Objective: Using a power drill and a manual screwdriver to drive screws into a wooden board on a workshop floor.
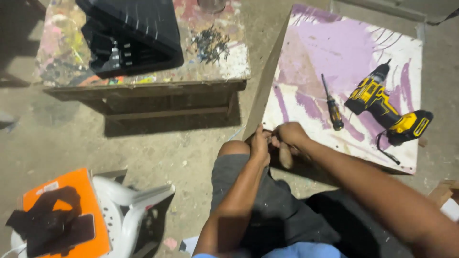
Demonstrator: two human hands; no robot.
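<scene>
Painted board, white with purple streaks, lies flat on low supports; both hands work at its near left corner, so that corner is where the job sits. Left hand has its grip closed, fingers pinched together on something small at the board edge; what it is I cannot tell, it's hidden between the hands. Right hand has its grip closed round a rounded wooden handle that pokes out below the fist; tool type not clear.

To do this step well, my read: keep the left pinch tight and low so the small part doesn't wander; keep the handle in line with the part, no sideways lever; brace the knee against the board edge; light is poor, so go by feel and slow.

Count, largest first:
- board: one
- paint-splattered worktop behind, well apart from the hands: one
- black open tool case on that worktop: one
- white plastic chair at lower left: one
- orange box on the chair, dark cloth over it: one each
- yellow-black cordless drill on the board, right of the hands: one
- screwdriver, just beside the drill: one
- heap of dark screws on the worktop: one pile; too many and too small to count singly
</scene>
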